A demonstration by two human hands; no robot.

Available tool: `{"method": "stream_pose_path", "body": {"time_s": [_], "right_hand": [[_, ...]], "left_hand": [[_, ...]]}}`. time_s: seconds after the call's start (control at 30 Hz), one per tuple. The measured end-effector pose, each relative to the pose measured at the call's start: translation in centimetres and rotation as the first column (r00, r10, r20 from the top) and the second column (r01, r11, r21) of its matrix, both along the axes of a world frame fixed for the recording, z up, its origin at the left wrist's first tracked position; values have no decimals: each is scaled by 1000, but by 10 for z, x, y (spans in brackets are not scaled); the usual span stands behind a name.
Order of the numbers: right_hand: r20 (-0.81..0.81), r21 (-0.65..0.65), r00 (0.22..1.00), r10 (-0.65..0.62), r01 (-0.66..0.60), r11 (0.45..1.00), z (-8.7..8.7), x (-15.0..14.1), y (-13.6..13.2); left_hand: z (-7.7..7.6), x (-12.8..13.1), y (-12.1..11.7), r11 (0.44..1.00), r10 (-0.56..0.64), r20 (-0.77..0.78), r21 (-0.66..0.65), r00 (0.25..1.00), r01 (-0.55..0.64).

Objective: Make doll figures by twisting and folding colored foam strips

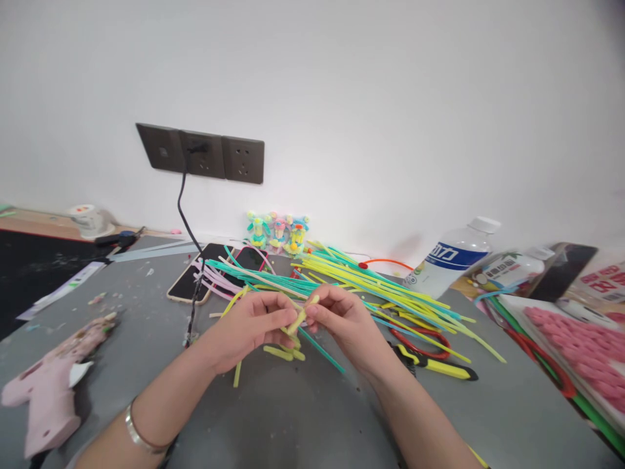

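Observation:
Both my hands meet over the middle of the grey table [273, 417]. My left hand [249, 329] and my right hand [342, 319] pinch a short yellow fuzzy stick piece [299, 319] between their fingertips, holding it tilted. Short yellow offcuts [283, 353] lie on the table just beneath. Behind my hands spreads a pile of long yellow, teal and pink fuzzy sticks [351, 277]. A silver bracelet [139, 435] circles my left wrist.
A pink glue gun [49, 391] lies at the left, its black cord running to the wall socket [200, 153]. Phones [195, 277], small colourful figures [278, 231], a water bottle [452, 257], yellow-handled cutters [434, 361] and trays of pink pieces [576, 345] surround the work spot.

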State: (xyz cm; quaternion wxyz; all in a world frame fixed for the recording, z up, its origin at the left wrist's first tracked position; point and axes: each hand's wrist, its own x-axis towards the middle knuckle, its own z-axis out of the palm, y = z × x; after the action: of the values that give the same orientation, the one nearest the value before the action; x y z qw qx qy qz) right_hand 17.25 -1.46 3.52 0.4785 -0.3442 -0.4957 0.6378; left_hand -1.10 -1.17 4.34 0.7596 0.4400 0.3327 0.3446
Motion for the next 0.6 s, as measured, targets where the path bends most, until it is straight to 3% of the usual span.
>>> {"method": "stream_pose_path", "body": {"time_s": [0.23, 0.6], "right_hand": [[53, -16, 992, 117, -117, 993, 2, -2, -5], [91, 95, 995, 50, -58, 994, 4, -4, -4]], "left_hand": [[1, -4, 0, 996, -72, -41, -50, 997, 70], [-5, -2, 1, 981, -103, 55, -159, 993, 111]]}}
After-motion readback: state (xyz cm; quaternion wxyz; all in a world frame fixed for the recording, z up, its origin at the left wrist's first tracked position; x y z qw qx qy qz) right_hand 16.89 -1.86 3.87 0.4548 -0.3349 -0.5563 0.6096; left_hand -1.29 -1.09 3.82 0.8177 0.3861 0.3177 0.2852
